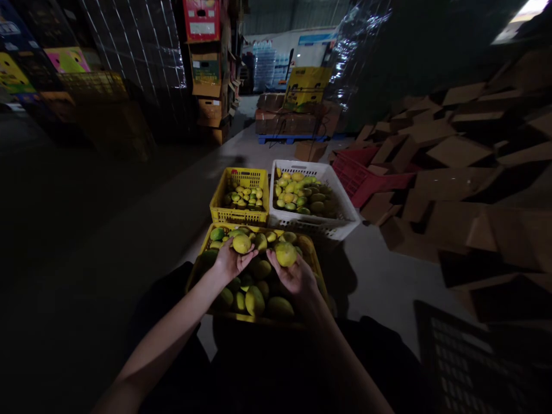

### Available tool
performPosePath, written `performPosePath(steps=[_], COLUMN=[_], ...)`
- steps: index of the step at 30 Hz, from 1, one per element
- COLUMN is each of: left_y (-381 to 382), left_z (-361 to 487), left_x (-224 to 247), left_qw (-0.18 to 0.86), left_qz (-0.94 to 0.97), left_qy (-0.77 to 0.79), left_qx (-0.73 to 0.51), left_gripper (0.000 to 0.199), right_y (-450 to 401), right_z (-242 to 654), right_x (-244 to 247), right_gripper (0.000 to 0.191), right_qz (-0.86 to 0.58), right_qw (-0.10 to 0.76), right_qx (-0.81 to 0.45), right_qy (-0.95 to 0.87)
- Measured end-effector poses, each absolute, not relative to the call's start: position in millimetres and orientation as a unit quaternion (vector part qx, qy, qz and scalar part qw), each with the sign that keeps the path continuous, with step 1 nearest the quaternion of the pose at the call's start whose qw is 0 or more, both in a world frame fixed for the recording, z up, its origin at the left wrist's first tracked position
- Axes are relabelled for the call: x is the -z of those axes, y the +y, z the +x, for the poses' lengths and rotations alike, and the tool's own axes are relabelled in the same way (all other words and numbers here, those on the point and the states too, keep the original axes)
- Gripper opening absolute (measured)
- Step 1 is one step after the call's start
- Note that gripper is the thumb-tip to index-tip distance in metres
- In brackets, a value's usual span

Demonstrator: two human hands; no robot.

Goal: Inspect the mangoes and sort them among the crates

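Observation:
My left hand [230, 265] is curled around a yellow lemon [241, 244], with its fingertips pointing inward. Resting in my right hand [298, 278] is a second, slightly rounder-looking lemon [285, 254]. Both hands are above the near yellow crate [318, 265], a short gap between their fingertips. Below them, this crate holds many yellow and green lemons [255, 300], the nearest ones in shadow. My arms and hands cover parts of the crate's contents.
Beyond the near crate stand a smaller yellow crate [218, 199] and a white crate [345, 221], both with lemons inside. A red crate [356, 178] and piled cardboard boxes [461, 152] lie to the right. Further back is a blue pallet [293, 139] with boxes on it.

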State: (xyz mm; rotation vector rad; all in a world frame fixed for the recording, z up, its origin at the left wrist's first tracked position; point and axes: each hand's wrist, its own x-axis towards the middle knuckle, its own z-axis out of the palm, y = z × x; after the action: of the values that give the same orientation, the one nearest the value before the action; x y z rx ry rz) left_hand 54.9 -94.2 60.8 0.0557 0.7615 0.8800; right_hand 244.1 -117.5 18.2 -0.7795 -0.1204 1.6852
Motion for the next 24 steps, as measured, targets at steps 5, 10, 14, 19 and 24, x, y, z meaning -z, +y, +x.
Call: performPosePath(steps=[5,10,14,19,24], left_y=[-97,-101,-108,-113,-107], left_z=[56,60,63,63,54], left_x=[-66,-75,-79,-84,-81], left_qw=[0.837,0.805,0.773,0.619,0.51], left_qz=[0.054,0.077,0.165,0.355,0.477], left_qy=[0.359,0.349,0.339,0.371,0.381], left_qx=[-0.41,-0.474,-0.51,-0.595,-0.605], left_gripper=[0.046,0.022,0.019,0.047,0.053], right_y=[-123,-130,-135,-141,-142], right_z=[243,236,229,226,228], right_x=[-25,-41,-52,-56,-56], right_gripper=[0.008,0.02,0.034,0.057,0.055], right_qz=[-0.318,-0.308,-0.371,-0.526,-0.527], right_qw=[0.611,0.628,0.663,0.654,0.642], right_qx=[-0.723,-0.707,-0.619,-0.361,-0.202], right_qy=[-0.055,-0.105,-0.201,-0.407,-0.519])
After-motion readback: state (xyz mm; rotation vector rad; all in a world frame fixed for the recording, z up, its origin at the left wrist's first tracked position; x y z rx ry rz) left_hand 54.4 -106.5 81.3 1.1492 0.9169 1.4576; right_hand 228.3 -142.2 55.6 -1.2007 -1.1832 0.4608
